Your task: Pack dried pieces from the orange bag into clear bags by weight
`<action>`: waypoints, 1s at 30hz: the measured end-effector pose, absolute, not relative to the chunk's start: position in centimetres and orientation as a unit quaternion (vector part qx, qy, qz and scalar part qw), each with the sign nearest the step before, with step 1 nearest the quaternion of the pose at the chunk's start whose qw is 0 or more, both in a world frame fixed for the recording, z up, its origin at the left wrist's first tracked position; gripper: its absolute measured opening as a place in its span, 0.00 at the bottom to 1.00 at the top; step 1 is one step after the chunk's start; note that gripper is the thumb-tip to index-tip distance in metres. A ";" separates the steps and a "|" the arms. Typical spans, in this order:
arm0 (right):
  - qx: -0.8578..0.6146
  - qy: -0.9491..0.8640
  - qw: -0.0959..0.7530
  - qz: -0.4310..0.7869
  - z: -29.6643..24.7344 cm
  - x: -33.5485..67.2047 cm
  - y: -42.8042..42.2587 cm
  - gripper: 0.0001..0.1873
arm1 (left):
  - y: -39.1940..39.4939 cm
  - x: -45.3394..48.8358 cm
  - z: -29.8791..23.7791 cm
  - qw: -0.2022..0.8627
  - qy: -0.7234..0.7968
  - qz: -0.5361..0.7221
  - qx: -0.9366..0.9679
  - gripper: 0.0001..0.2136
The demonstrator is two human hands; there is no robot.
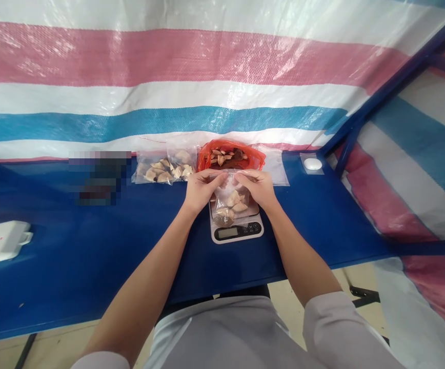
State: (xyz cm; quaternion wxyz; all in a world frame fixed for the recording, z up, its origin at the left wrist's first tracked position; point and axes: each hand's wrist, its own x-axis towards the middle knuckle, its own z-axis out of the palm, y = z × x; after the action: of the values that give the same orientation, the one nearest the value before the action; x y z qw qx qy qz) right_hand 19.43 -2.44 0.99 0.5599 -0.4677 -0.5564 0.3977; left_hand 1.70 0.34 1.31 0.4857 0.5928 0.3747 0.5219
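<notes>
My left hand and my right hand pinch the top edge of a clear zip bag between thumbs and fingers. Several pale dried slices lie in the bag's lower part. It hangs over a white kitchen scale, covering much of its plate; the scale's display and buttons show below. Just beyond my hands stands an open red plastic bag with brownish dried pieces inside. Left of it lie filled clear bags of similar pale slices.
Flat clear bags lie right of the red bag. A small packet with a white oval object is farther right. A white power strip sits at the left of the blue table. A striped plastic sheet hangs behind.
</notes>
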 end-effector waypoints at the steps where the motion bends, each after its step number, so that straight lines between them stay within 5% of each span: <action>1: -0.470 -0.558 0.561 0.390 1.1 19.5 -2.5 0.17 | 0.4 1.7 1.3 0.488 0.375 0.521 0.592 0.18; 16: -0.463 -0.494 0.602 0.423 1.1 20.7 -1.6 0.18 | 0.4 1.0 1.7 0.540 0.386 0.457 0.592 0.20; 30: -0.480 -0.450 0.552 0.511 1.4 23.2 -3.2 0.21 | 0.4 4.0 4.6 0.588 0.395 0.513 0.485 0.22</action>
State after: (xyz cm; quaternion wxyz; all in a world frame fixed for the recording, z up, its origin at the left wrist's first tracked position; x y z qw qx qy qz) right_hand 23.18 -3.18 1.39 0.5524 -0.4803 -0.4505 0.5110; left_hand 4.04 0.39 4.56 0.5882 0.4847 0.3945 0.5132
